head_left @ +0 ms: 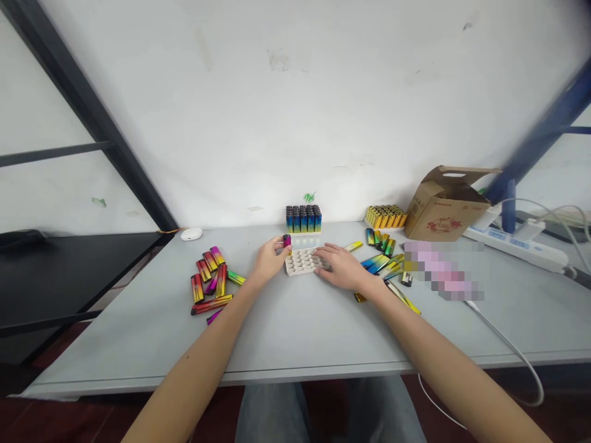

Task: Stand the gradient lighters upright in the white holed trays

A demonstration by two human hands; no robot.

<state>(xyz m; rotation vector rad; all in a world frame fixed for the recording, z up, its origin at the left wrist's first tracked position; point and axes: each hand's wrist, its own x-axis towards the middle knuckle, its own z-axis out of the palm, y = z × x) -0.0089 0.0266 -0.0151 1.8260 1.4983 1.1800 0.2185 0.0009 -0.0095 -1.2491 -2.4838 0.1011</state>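
Head view, and here's the action: the left hand (270, 258) is closed in a pinch on a lighter (287, 240), magenta with a dark top, holding it upright between thumb and fingers right over the left edge of a white tray (292, 269). The right hand (339, 266) is open, fingers spread and lying flat across the tray's right side, gripping nothing. That tray sits mid-table on a grey table (295, 332), its rows of round holes mostly showing empty between the hands.

Off to the left, a loose heap of red-and-yellow lighters (207, 277) lies well clear of the left hand. On the right, blue-and-yellow lighters (378, 261) are scattered just past the right hand. Along the back, blue lighters (303, 219) stand in a tight upright block, with yellow lighters (385, 216) packed beside them. Next comes a cardboard box (446, 206), flaps up, and a power strip (512, 246) at the far right.
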